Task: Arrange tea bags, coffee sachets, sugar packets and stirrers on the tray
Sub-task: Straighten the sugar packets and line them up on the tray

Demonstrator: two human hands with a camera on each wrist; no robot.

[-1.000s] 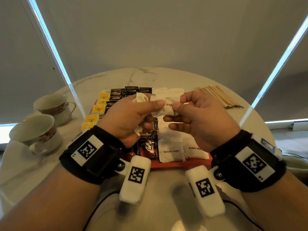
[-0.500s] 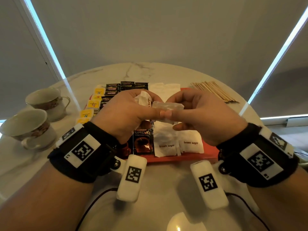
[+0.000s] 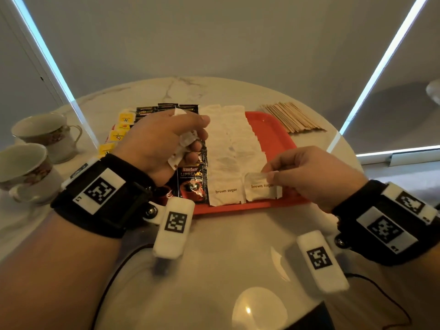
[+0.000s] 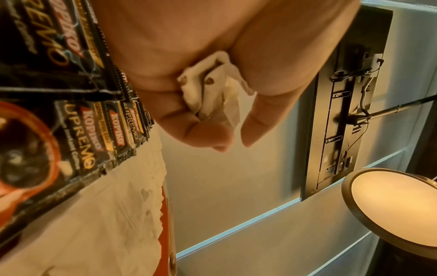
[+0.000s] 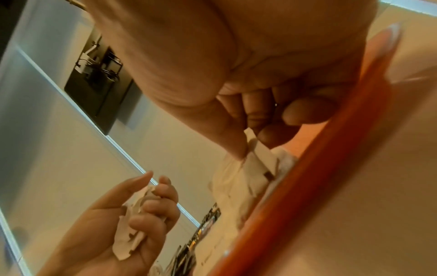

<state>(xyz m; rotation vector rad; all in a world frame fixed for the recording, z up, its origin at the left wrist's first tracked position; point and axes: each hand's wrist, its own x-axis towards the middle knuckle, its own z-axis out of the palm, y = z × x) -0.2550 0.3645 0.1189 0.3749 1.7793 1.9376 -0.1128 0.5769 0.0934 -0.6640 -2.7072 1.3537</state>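
Observation:
A red tray [image 3: 271, 129] holds a column of black coffee sachets [image 3: 191, 184] and two columns of white brown sugar packets [image 3: 228, 148]. Yellow tea bags [image 3: 116, 135] lie along its left side. My left hand [image 3: 166, 141] hovers over the coffee column, gripping a bunch of white sugar packets [image 4: 212, 93]. My right hand [image 3: 307, 172] pinches one sugar packet [image 3: 258, 181] by its top edge, low over the near end of the right sugar column. Wooden stirrers [image 3: 290, 117] lie in a pile on the table right of the tray.
Two floral teacups [image 3: 35, 148] stand at the left on the round marble table [image 3: 238, 258]. Cables run across the table's near part. A lamp's light reflects on the table close to me.
My hands have separated. The right hand drew one packet out of the left hand's bunch and lowered it rightward onto the near end of the right sugar column. The left hand stayed over the coffee sachets.

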